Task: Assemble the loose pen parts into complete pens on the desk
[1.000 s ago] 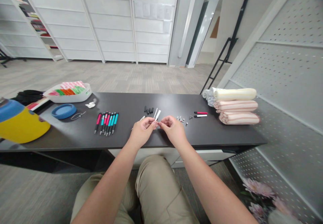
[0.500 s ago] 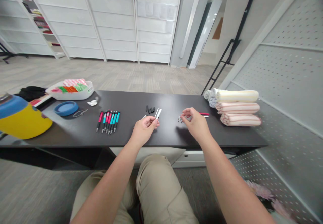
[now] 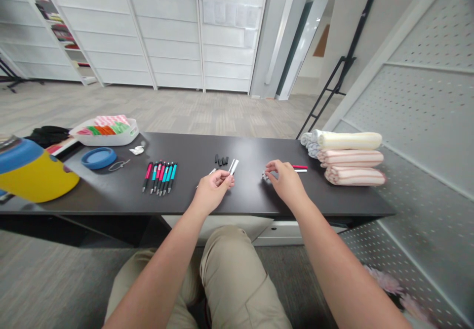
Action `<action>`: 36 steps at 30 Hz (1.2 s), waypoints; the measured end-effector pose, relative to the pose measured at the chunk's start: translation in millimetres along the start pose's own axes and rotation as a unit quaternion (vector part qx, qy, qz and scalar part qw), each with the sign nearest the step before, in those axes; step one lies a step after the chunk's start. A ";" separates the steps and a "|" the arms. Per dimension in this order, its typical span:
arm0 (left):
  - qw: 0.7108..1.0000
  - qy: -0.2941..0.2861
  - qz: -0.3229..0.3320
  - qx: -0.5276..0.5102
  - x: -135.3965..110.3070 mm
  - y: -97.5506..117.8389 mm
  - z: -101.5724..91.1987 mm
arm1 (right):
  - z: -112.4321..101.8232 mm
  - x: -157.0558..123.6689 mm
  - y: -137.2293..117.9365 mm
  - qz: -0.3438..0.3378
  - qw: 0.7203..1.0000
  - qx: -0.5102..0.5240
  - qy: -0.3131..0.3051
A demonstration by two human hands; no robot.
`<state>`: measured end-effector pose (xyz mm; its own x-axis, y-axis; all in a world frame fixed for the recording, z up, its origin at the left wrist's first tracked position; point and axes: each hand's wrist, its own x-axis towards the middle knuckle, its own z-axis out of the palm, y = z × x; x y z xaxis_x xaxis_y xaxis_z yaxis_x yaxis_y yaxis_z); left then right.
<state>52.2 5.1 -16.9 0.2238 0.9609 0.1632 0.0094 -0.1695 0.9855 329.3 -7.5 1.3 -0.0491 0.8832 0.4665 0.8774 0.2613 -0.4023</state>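
Left hand (image 3: pixel 213 190) pinched closed on a thin white rod (image 3: pixel 212 172), held just above the dark surface (image 3: pixel 192 151). Right hand (image 3: pixel 285 181) half-curled at the small metal pen parts (image 3: pixel 265 176) — can't tell if it has hold. Assembled pens (image 3: pixel 159 178) lie well left.

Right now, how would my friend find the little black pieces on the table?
Look at the dark table. Near its middle, just beyond the person's left hand, sits a small cluster of short black pieces. Unlike the long pink and teal pens beside them, they are stubby and all black.
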 end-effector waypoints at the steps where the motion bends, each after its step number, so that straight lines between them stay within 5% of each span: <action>1: 1.000 0.000 -0.001 0.001 0.1 -0.2 0.0 | -0.1 0.1 0.1 -0.002 1.000 -0.001 -0.001; 24: 1.000 -0.001 0.002 0.015 0.7 -3.1 -1.0 | 7.0 7.1 3.7 -0.028 0.998 -0.030 -0.053; 36: 1.000 -0.003 0.008 0.011 0.1 -3.0 0.2 | 19.5 0.2 -38.0 -0.063 0.993 -0.042 -0.095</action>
<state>52.4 5.7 -19.9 0.2290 0.9569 0.1786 0.0266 -0.1896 0.9815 286.6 -9.7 1.3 -0.2422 0.9053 0.3490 0.8949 0.3474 -0.2801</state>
